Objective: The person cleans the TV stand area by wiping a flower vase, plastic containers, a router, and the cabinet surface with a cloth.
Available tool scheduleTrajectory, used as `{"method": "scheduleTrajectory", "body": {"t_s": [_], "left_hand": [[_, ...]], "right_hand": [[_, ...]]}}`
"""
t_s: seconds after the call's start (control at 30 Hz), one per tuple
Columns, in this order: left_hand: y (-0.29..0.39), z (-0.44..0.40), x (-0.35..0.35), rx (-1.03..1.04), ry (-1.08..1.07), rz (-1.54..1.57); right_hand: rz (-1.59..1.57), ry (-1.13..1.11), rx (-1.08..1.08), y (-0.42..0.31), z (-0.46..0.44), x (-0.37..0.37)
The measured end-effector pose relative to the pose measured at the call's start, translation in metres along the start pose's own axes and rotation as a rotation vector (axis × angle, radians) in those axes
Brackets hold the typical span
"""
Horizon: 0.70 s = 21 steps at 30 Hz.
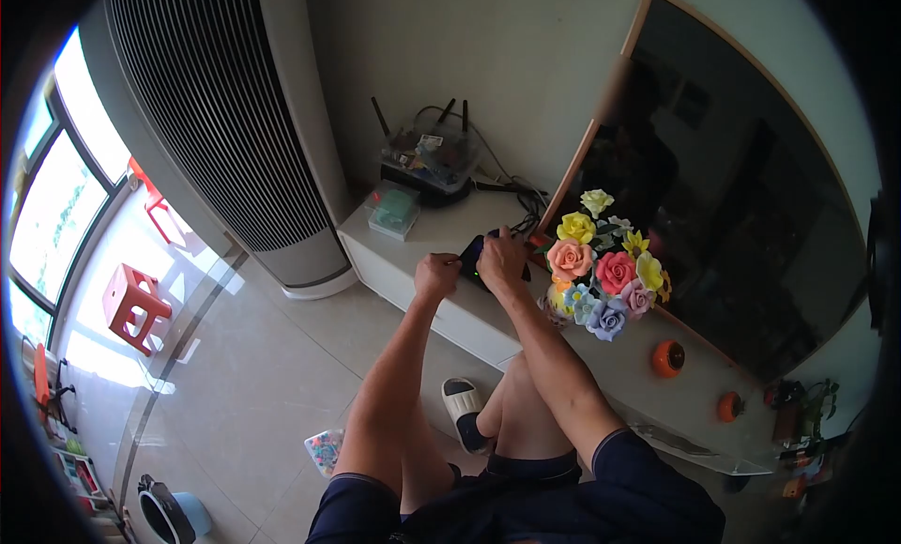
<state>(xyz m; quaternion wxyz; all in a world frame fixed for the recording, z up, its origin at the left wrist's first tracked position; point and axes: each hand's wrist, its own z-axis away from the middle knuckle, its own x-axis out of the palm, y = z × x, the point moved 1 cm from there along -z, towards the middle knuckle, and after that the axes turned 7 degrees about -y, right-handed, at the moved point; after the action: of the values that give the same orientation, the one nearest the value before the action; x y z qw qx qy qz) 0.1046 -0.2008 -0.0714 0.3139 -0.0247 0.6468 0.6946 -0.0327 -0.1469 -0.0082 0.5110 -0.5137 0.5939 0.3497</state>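
Observation:
A small black device with a tiny green light sits on the white cabinet. My left hand is closed at the device's left side; what its fingers pinch, if anything, is too small to name. My right hand lies over the device's right part with bent fingers wrapped on it. Behind it, dark cables run along the wall. Just right of my right hand stands a bunch of colourful artificial flowers.
A router with antennas and a clear box with green contents stand at the cabinet's left end. A large dark television is at the right. A tall air conditioner, red stool and bin stand left.

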Motion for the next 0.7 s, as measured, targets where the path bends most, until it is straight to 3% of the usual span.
{"method": "scheduleTrajectory", "body": {"t_s": [0.33, 0.47, 0.63, 0.7], "left_hand": [[-0.028, -0.024, 0.005, -0.02, -0.013, 0.071], [-0.034, -0.027, 0.004, -0.028, -0.068, 0.38], [-0.017, -0.012, -0.004, -0.101, -0.139, 0.629], [-0.014, -0.012, -0.005, -0.103, -0.136, 0.556]], "right_hand": [[-0.113, -0.029, -0.296, -0.02, 0.007, 0.005], [-0.104, -0.031, -0.34, -0.019, 0.028, 0.001], [-0.113, -0.051, -0.14, -0.007, 0.061, -0.008], [-0.084, -0.072, -0.034, -0.003, 0.073, -0.012]]}}
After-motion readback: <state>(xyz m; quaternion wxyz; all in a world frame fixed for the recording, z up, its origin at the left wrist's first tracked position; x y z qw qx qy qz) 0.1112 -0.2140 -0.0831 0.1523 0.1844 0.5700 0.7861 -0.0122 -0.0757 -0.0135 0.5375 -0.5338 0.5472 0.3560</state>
